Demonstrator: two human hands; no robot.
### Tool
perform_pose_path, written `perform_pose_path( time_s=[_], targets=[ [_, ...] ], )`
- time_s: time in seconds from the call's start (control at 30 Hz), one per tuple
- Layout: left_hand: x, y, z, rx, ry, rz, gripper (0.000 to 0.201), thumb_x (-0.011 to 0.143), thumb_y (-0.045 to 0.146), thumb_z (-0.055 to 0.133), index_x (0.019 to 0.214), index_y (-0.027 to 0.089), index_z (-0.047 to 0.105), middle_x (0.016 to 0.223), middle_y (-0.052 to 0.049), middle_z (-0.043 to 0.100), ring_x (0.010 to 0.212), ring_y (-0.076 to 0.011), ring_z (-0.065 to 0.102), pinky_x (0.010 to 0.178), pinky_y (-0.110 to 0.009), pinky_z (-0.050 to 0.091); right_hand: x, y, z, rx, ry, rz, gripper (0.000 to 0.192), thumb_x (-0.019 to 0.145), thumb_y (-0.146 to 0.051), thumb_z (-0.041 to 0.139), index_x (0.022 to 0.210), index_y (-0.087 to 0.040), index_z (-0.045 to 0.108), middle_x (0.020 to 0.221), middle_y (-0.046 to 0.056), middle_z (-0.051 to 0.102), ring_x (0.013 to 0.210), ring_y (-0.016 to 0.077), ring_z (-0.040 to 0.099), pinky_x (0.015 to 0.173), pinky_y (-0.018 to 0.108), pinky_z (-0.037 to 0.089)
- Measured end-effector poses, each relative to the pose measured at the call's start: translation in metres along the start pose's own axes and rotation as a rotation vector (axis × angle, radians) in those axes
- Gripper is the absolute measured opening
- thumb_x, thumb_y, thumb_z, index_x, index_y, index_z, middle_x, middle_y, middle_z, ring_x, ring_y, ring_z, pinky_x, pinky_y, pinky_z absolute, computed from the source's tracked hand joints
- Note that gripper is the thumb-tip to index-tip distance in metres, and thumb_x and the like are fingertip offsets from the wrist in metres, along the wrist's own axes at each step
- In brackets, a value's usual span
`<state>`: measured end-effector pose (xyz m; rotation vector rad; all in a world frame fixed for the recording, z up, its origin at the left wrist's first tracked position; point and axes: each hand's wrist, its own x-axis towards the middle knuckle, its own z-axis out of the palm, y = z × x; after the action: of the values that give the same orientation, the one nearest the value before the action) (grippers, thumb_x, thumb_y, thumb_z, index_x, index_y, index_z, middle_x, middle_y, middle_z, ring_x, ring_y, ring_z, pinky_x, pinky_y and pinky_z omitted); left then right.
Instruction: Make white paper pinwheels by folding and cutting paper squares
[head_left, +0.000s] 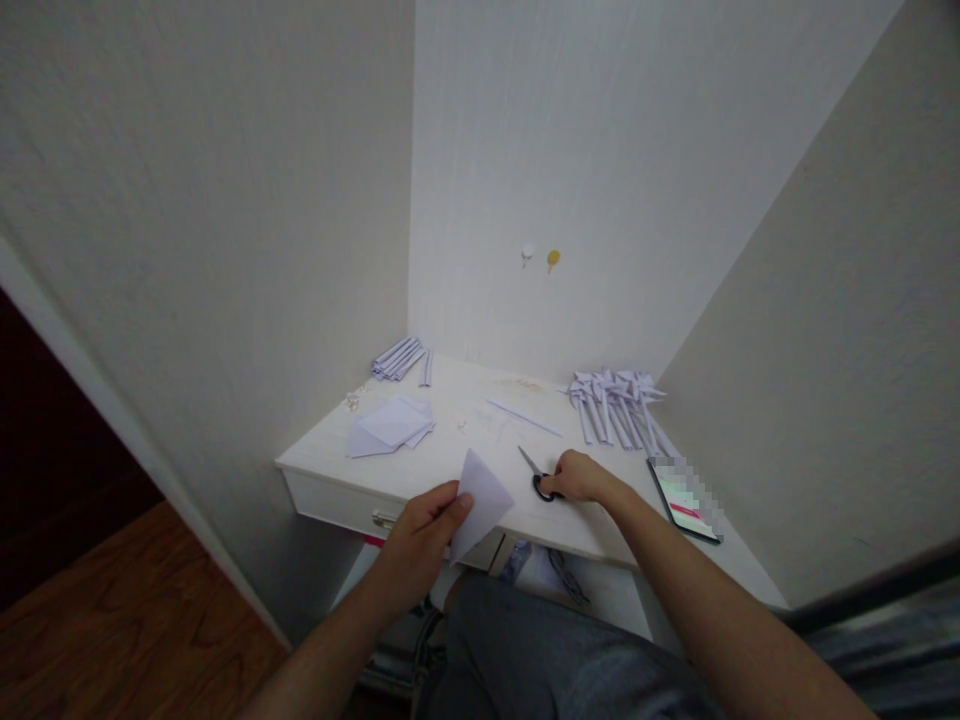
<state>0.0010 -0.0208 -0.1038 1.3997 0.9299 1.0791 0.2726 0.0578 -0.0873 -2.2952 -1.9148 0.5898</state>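
Note:
My left hand (421, 535) pinches a pale lilac sheet of paper (480, 500) by its lower left edge, holding it over the front edge of the white desk (330, 462). My right hand (579, 477) rests on the desk with its fingers around the black handles of a pair of scissors (537, 474), whose blades lie flat and point toward the back left.
A stack of lilac paper sheets (390, 425) lies at the left. Rolled paper sticks (403, 358) sit at the back left, and a pile of folded paper pieces (616, 403) at the back right. A phone (684, 498) lies at the right. Walls enclose the desk on three sides.

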Motion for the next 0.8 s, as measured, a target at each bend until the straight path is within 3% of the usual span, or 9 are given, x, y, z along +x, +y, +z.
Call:
perform_pose_path(
  time_s=[0.13,0.27,0.43,0.5,0.6,0.8],
  targets=[
    [0.001,0.012,-0.003,0.024,0.032,0.054,0.041,0.083,0.056,0.065,0.065,0.019,0.063,0.063,0.0,0.059,0.065,-0.0179,0.053,0.06,-0.026,0.044,-0.007,0.01,0.006,0.149,-0.008,-0.01,0.033,0.073,-0.031,0.072,0.047,-0.016,0.058,0.046,0.002,0.053,0.051,0.0144,0.049,0.05,0.028,0.03],
    [0.006,0.016,-0.004,-0.041,0.031,0.04,0.038,0.08,0.054,0.069,0.07,0.018,0.069,0.066,-0.001,0.064,0.065,-0.0181,0.057,0.06,-0.027,0.044,-0.02,0.018,0.013,0.389,-0.038,-0.029,0.033,0.075,-0.041,0.066,0.054,-0.019,0.054,0.043,-0.005,0.04,0.043,0.01,0.034,0.045,0.026,0.025],
    [0.015,0.021,-0.003,-0.188,-0.002,0.051,0.036,0.077,0.05,0.076,0.09,0.016,0.074,0.085,-0.005,0.073,0.079,-0.0205,0.064,0.072,-0.029,0.049,-0.054,0.0,0.015,0.681,0.02,-0.156,0.04,0.073,-0.057,0.067,0.069,-0.019,0.056,0.058,-0.007,0.044,0.052,0.0093,0.039,0.051,0.024,0.033],
    [0.015,0.026,-0.002,-0.212,0.006,0.056,0.037,0.076,0.05,0.077,0.09,0.016,0.073,0.086,-0.005,0.074,0.081,-0.0211,0.065,0.072,-0.029,0.05,-0.072,-0.012,0.017,0.888,0.006,-0.278,0.038,0.065,-0.05,0.079,0.075,-0.016,0.064,0.064,-0.003,0.053,0.057,0.0106,0.046,0.054,0.024,0.036],
    [0.011,0.034,-0.002,-0.226,0.018,0.05,0.037,0.076,0.05,0.077,0.09,0.016,0.072,0.083,-0.005,0.074,0.074,-0.0196,0.065,0.067,-0.029,0.051,-0.095,-0.025,0.024,0.983,-0.027,-0.347,0.04,0.06,-0.043,0.088,0.085,-0.016,0.072,0.067,-0.001,0.06,0.059,0.0128,0.051,0.053,0.025,0.038],
    [0.002,0.043,-0.003,-0.173,0.038,0.062,0.029,0.072,0.041,0.081,0.085,0.016,0.072,0.072,-0.003,0.071,0.061,-0.0161,0.061,0.056,-0.026,0.047,-0.115,-0.029,0.032,1.03,-0.124,-0.308,0.036,0.059,-0.039,0.091,0.071,-0.017,0.065,0.058,-0.005,0.053,0.052,0.0085,0.04,0.049,0.023,0.03]
  ],
)
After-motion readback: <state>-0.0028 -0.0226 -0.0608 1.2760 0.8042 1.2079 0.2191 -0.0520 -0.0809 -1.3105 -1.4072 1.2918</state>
